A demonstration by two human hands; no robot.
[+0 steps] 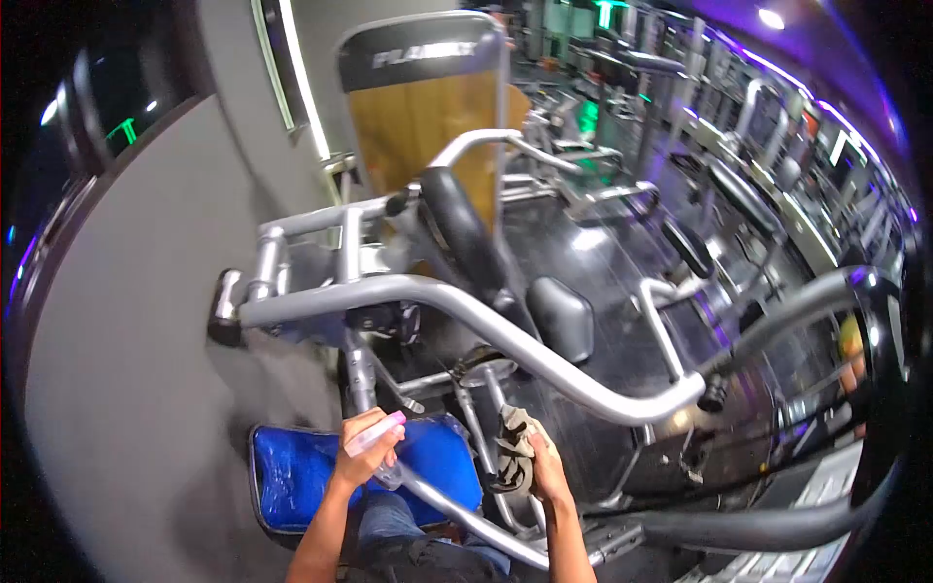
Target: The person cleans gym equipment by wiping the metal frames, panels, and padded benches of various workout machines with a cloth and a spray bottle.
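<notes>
While the left hand (362, 451) closes around a small bottle (377, 433) with a pink and whitish top, the right hand (548, 472) grips a crumpled grey-beige cloth (515, 449), which hangs down below the fingers. The bottle tilts in front of a blue pad (303, 478), its clear lower part showing under the fist; whether a finger presses the top, I cannot tell. The cloth is just right of the pad, in front of metal parts of a gym machine, and whether it touches them is unclear. The person's jeans (387, 525) show between the forearms, over the pad's near edge. Above both hands a thick silver bar (471, 311) curves across the view, with a black backrest (455, 228) and a black seat pad (562, 319) beyond it. Farther back stands a tall panel (423, 131) with a dark, lettered top and a brownish lower part, near a grey wall (126, 291), and more gym equipment fills the right side
</notes>
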